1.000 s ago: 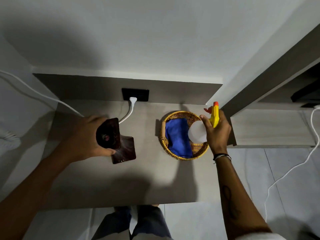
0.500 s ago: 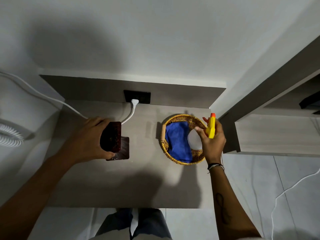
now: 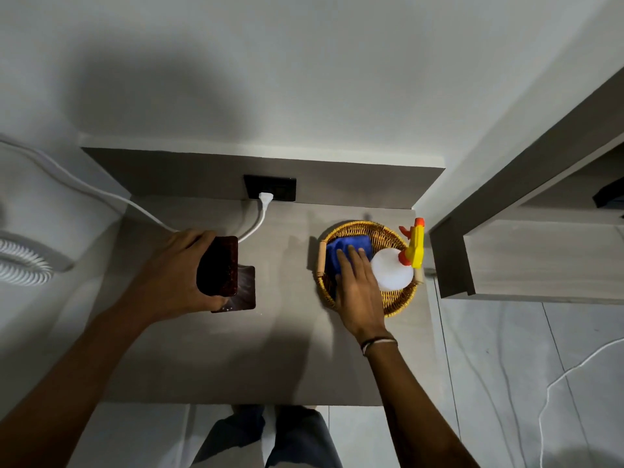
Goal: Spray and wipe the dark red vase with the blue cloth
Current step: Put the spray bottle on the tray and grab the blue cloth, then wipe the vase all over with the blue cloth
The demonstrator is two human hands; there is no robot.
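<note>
The dark red vase [image 3: 223, 268] stands on the grey table [image 3: 277, 352] at centre left, seen from above, its square base showing at the right. My left hand [image 3: 179, 271] grips the vase around its upper part. In the wicker basket [image 3: 395, 307] at the right lies the blue cloth [image 3: 347, 248]. My right hand [image 3: 358, 285] rests flat on the cloth, fingers spread; whether the fingers have closed on it I cannot tell. The white spray bottle [image 3: 391, 273] with a yellow and orange trigger head [image 3: 416, 243] lies in the basket just right of that hand, untouched.
A white plug and cable [image 3: 263, 204] run from a black wall socket [image 3: 270, 187] behind the vase, off to the left. A grey cabinet [image 3: 526, 258] stands right of the table. A coiled white hose [image 3: 20, 261] is at the far left. My legs show below the table's front edge.
My right hand has let go of the spray bottle, which now lies in the basket, and has moved left onto the blue cloth. The left hand still holds the vase.
</note>
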